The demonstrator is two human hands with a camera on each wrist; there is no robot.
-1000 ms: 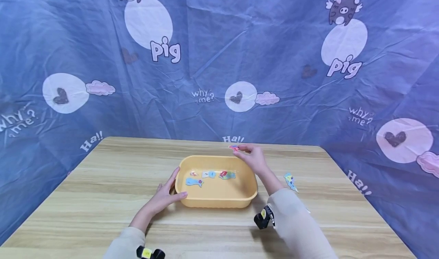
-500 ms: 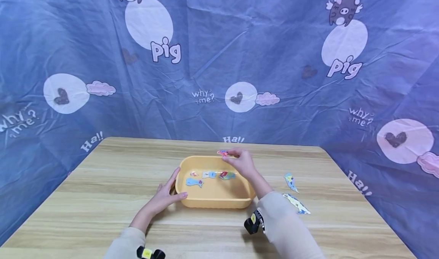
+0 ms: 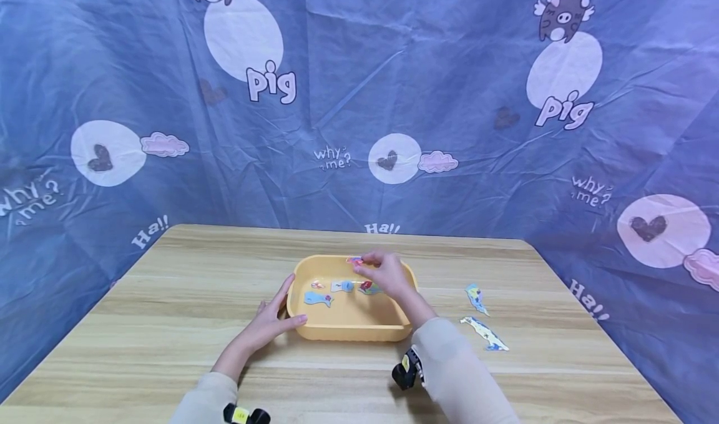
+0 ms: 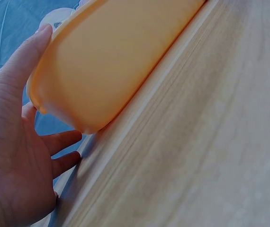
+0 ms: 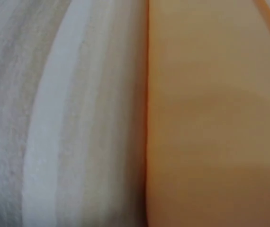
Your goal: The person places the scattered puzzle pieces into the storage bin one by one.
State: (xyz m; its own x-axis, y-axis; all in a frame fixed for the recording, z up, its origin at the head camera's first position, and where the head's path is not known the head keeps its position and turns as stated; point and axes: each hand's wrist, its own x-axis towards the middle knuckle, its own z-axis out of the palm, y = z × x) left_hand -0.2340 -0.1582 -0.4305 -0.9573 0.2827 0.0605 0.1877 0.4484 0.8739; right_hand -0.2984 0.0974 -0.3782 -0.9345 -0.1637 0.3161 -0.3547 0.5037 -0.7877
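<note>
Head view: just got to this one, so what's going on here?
A person's right hand pinches a small pink-and-blue piece near the far side of a yellow tub; whether the piece touches the tub is hard to tell. The left hand rests against the tub's left end, thumb at the front. Four flat, colorful pieces lie inside, one partly hidden by the right hand. Two more pieces lie on the wooden table, right of the tub.

Tally by Kind

We count one tub (image 3: 354,332), one table (image 3: 140,324) and one printed cloth (image 3: 348,68). We find seven cutouts (image 3: 318,298) altogether: four within the tub, one in the right hand (image 3: 389,276) and two on the table. With the left hand (image 3: 268,321), we number two hands, two sleeves (image 3: 460,374) and two wrist cameras (image 3: 241,414).
</note>
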